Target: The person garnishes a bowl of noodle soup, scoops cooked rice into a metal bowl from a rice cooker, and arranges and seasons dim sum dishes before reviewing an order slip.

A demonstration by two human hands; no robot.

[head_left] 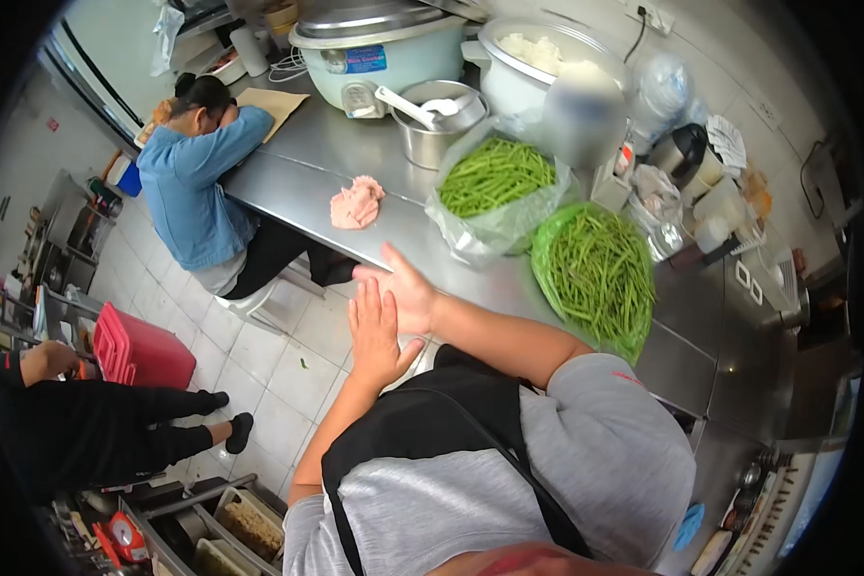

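In front of my apron, beside the steel table's edge, my two bare hands touch. My left hand (376,338) lies with its fingers stretched out against my right hand (408,296), whose palm is open and thumb points up. Nothing shows in either hand. A lump of pale pink paste, like minced meat (357,204), sits on the steel table (293,182) just beyond them. To its right stands a clear plastic bag of cut green beans (497,179). Nearer to me is a green bag of longer green beans (600,274).
A large rice cooker (379,72), a steel pot (432,139) with white scoops and a white pot of rice (538,62) line the back. One person (197,182) leans on the table at left; another person (96,413) stands near a red bin (139,350).
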